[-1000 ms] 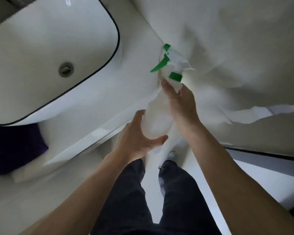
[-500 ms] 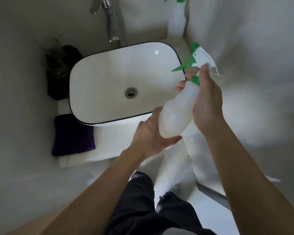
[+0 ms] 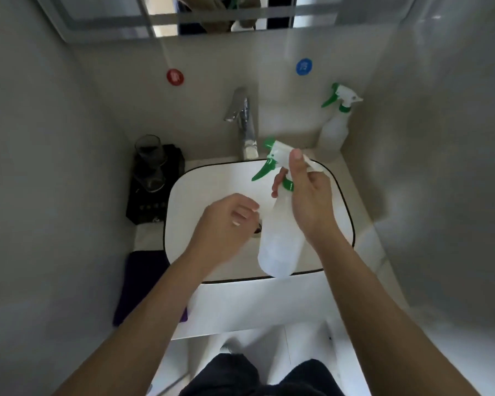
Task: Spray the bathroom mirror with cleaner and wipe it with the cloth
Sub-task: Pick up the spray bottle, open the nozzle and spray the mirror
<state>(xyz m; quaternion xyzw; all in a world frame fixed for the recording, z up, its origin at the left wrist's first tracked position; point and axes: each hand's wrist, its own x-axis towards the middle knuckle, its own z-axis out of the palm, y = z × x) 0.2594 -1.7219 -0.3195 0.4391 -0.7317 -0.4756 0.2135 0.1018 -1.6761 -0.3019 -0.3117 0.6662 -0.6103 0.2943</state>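
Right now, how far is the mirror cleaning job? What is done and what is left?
Done: the right hand has a grip on the spray bottle, held above the sink. In hand: the left hand is open beside it, holding nothing. Left: spraying the mirror, then wiping; the purple cloth lies untouched on the counter.
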